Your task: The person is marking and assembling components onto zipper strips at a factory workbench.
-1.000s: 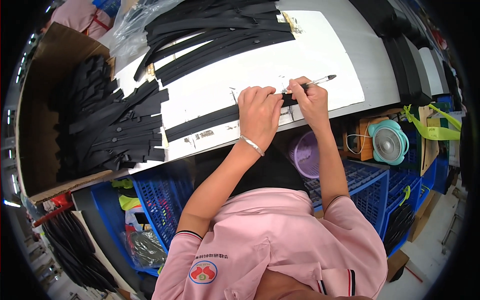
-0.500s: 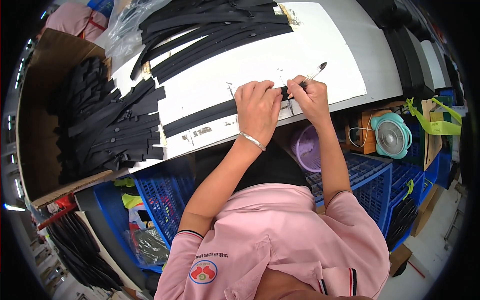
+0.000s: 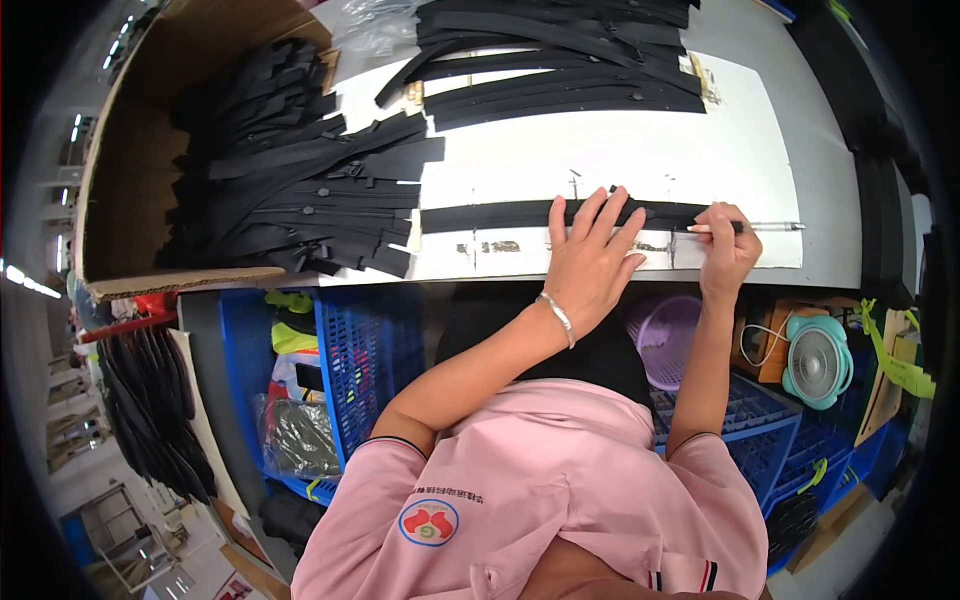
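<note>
My right hand (image 3: 728, 258) grips a slim clear-plastic pen (image 3: 772, 226) — if my spread left hand (image 3: 592, 265) eases, the long black-fabric strip (image 3: 490, 216) beneath could skew.

Worktable: a grey top (image 3: 828, 215) with a straight front edge.
White board: a broad sheet (image 3: 740, 150) lying flat on the worktable, with dark line marks (image 3: 576, 182), a brownish tape patch (image 3: 708, 85) near its far right and a smudged strip (image 3: 495, 246) near its front.
Single black zipper: laid lengthwise (image 3: 490, 214) along the board's front part.
Far zipper stack: black zippers (image 3: 600, 90) side by side, partly overlapping.
Left end: an open cardboard box (image 3: 190, 282), with a heap of black zippers (image 3: 300, 210) reaching from it onto the board.
Far edge: a crumpled clear plastic bag (image 3: 375, 25).
</note>
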### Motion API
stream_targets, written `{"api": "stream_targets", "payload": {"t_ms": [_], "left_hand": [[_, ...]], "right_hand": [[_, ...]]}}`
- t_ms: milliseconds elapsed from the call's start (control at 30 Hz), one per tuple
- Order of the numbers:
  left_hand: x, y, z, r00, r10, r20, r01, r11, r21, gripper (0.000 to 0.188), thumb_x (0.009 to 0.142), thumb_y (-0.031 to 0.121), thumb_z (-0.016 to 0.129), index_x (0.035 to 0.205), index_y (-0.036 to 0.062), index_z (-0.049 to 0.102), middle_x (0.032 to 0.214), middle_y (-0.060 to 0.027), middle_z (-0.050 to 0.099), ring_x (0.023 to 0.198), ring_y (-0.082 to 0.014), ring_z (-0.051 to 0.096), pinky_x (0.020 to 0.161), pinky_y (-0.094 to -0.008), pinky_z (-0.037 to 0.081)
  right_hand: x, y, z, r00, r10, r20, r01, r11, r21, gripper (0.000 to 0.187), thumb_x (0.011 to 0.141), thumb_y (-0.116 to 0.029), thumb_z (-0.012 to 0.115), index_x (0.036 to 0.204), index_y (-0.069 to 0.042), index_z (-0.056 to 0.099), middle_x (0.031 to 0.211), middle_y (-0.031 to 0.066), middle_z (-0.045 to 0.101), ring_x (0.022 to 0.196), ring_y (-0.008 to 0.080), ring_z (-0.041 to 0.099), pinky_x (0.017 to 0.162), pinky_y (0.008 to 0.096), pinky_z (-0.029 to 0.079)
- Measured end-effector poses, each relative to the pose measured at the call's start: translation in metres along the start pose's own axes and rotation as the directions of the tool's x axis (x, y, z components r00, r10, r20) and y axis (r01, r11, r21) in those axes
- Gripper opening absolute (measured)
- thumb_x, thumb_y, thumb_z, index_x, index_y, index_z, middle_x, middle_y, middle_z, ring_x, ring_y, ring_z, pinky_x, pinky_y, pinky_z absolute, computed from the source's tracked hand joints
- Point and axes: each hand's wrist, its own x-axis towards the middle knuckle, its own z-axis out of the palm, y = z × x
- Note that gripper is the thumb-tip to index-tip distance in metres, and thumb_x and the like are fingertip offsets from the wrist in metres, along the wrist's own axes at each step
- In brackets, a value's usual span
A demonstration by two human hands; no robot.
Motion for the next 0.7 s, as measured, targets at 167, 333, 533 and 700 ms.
{"api": "stream_targets", "payload": {"t_ms": [167, 333, 533, 700], "left_hand": [[0.049, -0.038, 0.013, 0.999, 0.044, 0.009, -0.044, 0.997, 0.069, 0.05, 0.096, 0.033, 0.064, 0.138, 0.0073, 0.057, 0.15, -0.0175, 0.045, 0.143, -0.0333, 0.036, 0.116, -0.0685, 0.016], [0.059, -0.062, -0.014, 0.998, -0.06, 0.027, 0.061, 0.996, -0.068, 0.041, 0.098, 0.029, 0.062, 0.135, 0.0097, 0.061, 0.147, -0.0179, 0.051, 0.146, -0.0349, 0.037, 0.122, -0.06, 0.014], [0.025, -0.158, -0.107, 0.959, -0.215, -0.185, 0.276, 0.854, 0.442, 0.041, 0.087, 0.005, 0.064, 0.127, 0.0141, 0.066, 0.137, -0.0108, 0.061, 0.138, -0.0335, 0.047, 0.116, -0.062, 0.024], [0.0, -0.229, -0.152, 0.857, -0.371, -0.358, 0.504, 0.748, 0.432, 0.03, 0.086, 0.008, 0.064, 0.115, 0.0101, 0.072, 0.126, -0.0119, 0.068, 0.132, -0.0312, 0.053, 0.119, -0.0618, 0.02]], "right_hand": [[0.0, 0.003, 0.004, 0.992, -0.03, -0.12, 0.041, 0.995, 0.092, 0.018, 0.098, -0.012, 0.064, 0.086, 0.0, 0.07, 0.08, 0.0073, 0.069, 0.064, 0.0069, 0.056, 0.055, 0.0203, 0.04], [0.0, 0.006, 0.005, 0.992, 0.007, -0.128, 0.001, 0.998, 0.061, 0.019, 0.098, -0.014, 0.064, 0.086, -0.001, 0.071, 0.077, 0.0051, 0.068, 0.06, 0.0049, 0.054, 0.052, 0.0185, 0.037], [0.002, -0.007, 0.01, 0.994, 0.041, -0.102, -0.043, 0.999, -0.016, 0.022, 0.1, -0.017, 0.066, 0.086, -0.001, 0.072, 0.077, 0.0029, 0.068, 0.06, 0.0032, 0.052, 0.052, 0.0183, 0.037], [0.004, -0.002, 0.01, 0.998, 0.028, -0.064, -0.028, 1.0, 0.007, 0.02, 0.1, -0.015, 0.065, 0.086, -0.001, 0.072, 0.077, 0.0028, 0.068, 0.063, 0.0047, 0.055, 0.057, 0.0195, 0.041]]}}
